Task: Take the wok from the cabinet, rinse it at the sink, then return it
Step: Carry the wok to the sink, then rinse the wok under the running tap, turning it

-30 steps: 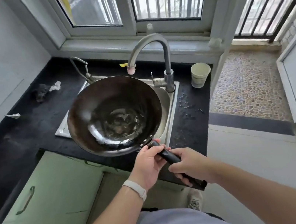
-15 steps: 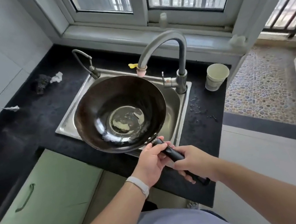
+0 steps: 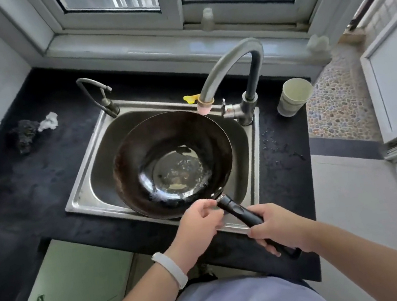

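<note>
The dark round wok sits low in the steel sink, its bowl under the pink-tipped spout of the tall faucet. A little water and residue shine in its bottom. Its black handle sticks out toward me over the sink's front rim. My right hand is wrapped around the handle's rear part. My left hand rests at the handle's front end near the wok's rim, fingers loosened; whether it still grips is unclear. No water runs from the spout.
A pale green cup stands right of the faucet on the black counter. A small second tap rises at the sink's back left. A dark scrubber and crumpled paper lie at the left. The green cabinet door stands below.
The wok has been lowered from above the counter's front edge into the sink basin, under the spout. My left hand's fingers have loosened on the handle.
</note>
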`<state>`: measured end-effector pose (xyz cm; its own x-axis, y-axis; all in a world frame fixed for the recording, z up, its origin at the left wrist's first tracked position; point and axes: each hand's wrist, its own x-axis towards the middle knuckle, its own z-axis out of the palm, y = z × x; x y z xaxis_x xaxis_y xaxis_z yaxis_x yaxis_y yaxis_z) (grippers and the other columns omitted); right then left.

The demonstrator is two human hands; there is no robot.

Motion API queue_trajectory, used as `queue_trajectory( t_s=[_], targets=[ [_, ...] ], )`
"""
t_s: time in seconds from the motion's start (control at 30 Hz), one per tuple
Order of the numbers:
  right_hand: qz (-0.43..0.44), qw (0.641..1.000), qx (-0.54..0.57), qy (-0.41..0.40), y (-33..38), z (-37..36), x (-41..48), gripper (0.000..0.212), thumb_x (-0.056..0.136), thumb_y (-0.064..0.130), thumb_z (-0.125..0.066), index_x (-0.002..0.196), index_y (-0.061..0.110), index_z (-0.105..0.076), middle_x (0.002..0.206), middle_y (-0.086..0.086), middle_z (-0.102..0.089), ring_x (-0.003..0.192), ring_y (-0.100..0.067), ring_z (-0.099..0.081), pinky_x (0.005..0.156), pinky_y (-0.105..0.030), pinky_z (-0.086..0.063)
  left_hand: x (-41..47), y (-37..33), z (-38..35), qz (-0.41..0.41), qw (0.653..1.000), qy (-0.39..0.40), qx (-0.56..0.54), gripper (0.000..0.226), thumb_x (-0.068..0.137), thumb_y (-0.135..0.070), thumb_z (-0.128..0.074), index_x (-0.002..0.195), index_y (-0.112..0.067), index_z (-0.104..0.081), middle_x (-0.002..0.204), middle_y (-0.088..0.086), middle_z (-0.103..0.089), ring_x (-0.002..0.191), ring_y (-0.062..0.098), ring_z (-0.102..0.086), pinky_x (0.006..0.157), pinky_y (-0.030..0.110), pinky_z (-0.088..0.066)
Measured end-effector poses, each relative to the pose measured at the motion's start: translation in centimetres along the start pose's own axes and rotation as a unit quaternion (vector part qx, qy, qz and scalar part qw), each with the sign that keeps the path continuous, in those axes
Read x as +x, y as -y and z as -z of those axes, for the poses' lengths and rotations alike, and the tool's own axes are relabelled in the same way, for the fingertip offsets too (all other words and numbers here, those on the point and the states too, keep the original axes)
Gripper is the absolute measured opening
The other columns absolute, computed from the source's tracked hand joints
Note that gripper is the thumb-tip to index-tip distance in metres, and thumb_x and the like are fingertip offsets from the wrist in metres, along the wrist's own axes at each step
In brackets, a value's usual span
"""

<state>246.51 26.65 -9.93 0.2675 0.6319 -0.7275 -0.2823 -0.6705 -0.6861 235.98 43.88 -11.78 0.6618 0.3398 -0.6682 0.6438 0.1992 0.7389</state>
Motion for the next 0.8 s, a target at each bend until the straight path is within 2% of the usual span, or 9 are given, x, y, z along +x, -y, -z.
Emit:
queue_trajectory(
  t_s=[0.07, 0.17, 0.27, 0.4, 0.5, 0.57, 0.7, 0.8],
  targets=[
    [-0.002, 1.0, -0.011, -0.002, 0.1, 0.0, 0.1, 0.018, 0.087, 0.003, -0.058, 0.104, 0.008, -0.058, 0.061, -0.012, -0.056, 0.043, -0.023, -0.049, 0.045, -0.031, -0.046, 0.9, -0.8, 1.9, -0.04, 0.998, -0.042, 0.025, 0.017, 0.092, -0.014, -0.062, 0.109, -0.014, -0.064, 0.095, 0.009, -0.073, 0.086, 0.019, -0.071, 0.077, 0.03, -0.055],
    [-0.006, 1.0, -0.025, -0.005, 0.5, 0.2, 0.1, 0.011, 0.088, 0.004, -0.058, 0.097, 0.009, -0.056, 0.059, -0.009, -0.058, 0.042, -0.021, -0.049, 0.046, -0.03, -0.047, 2.8, -3.6, 2.6, -0.089, 0.994, -0.04, 0.052, 0.012, 0.092, -0.013, -0.062, 0.099, -0.023, -0.064, 0.095, 0.008, -0.071, 0.091, 0.021, -0.071, 0.071, 0.025, -0.053],
    [-0.008, 1.0, -0.019, 0.001, 1.0, 0.6, 0.2, 0.012, 0.089, 0.004, -0.059, 0.099, 0.01, -0.057, 0.059, -0.009, -0.057, 0.041, -0.02, -0.05, 0.045, -0.03, -0.048, 5.5, -6.4, 0.6, -0.146, 0.986, -0.021, 0.08, 0.015, 0.085, -0.022, -0.063, 0.097, -0.032, -0.064, 0.097, 0.0, -0.071, 0.096, 0.018, -0.069, 0.084, 0.034, -0.055],
    [-0.016, 1.0, -0.015, 0.007, 1.4, 1.5, 0.5, 0.017, 0.088, 0.004, -0.061, 0.103, 0.012, -0.058, 0.06, -0.009, -0.058, 0.043, -0.02, -0.05, 0.046, -0.03, -0.049, 9.1, -10.8, -3.3, -0.19, 0.977, -0.029, 0.089, 0.036, 0.089, -0.015, -0.061, 0.125, -0.017, -0.056, 0.116, -0.001, -0.062, 0.109, 0.015, -0.061, 0.099, 0.03, -0.047],
    [-0.029, 0.999, -0.016, 0.02, 1.4, 2.3, 0.7, 0.025, 0.087, 0.006, -0.062, 0.111, 0.01, -0.058, 0.064, -0.009, -0.059, 0.044, -0.019, -0.052, 0.048, -0.03, -0.05, 11.1, -13.6, -4.9, -0.192, 0.977, -0.059, 0.077, 0.05, 0.09, -0.02, -0.059, 0.139, -0.017, -0.046, 0.123, -0.008, -0.051, 0.119, 0.012, -0.052, 0.102, 0.03, -0.043],
    [-0.037, 0.999, -0.018, 0.029, 1.5, 2.9, 0.9, 0.028, 0.085, 0.007, -0.062, 0.113, 0.008, -0.058, 0.065, -0.01, -0.058, 0.045, -0.02, -0.052, 0.047, -0.03, -0.05, 12.6, -14.6, -5.0, -0.182, 0.977, -0.084, 0.07, 0.05, 0.091, -0.026, -0.058, 0.139, -0.021, -0.046, 0.12, -0.011, -0.053, 0.116, 0.014, -0.055, 0.1, 0.032, -0.044],
    [-0.044, 0.998, -0.021, 0.043, 1.5, 3.9, 1.3, 0.027, 0.084, 0.007, -0.061, 0.11, 0.004, -0.056, 0.064, -0.009, -0.057, 0.044, -0.02, -0.051, 0.046, -0.03, -0.047, 15.7, -15.6, -3.9, -0.167, 0.976, -0.099, 0.097, 0.054, 0.091, -0.038, -0.057, 0.142, -0.027, -0.046, 0.136, -0.004, -0.052, 0.119, 0.013, -0.053, 0.108, 0.035, -0.041],
    [-0.048, 0.997, -0.018, 0.059, 1.5, 4.4, 1.7, 0.028, 0.083, 0.006, -0.06, 0.111, 0.005, -0.056, 0.063, -0.008, -0.057, 0.045, -0.019, -0.051, 0.046, -0.031, -0.047, 17.5, -15.7, -2.7, -0.196, 0.973, -0.082, 0.091, 0.035, 0.093, -0.032, -0.062, 0.127, -0.025, -0.06, 0.117, -0.007, -0.063, 0.101, -0.004, -0.059, 0.102, 0.023, -0.045]
  ],
)
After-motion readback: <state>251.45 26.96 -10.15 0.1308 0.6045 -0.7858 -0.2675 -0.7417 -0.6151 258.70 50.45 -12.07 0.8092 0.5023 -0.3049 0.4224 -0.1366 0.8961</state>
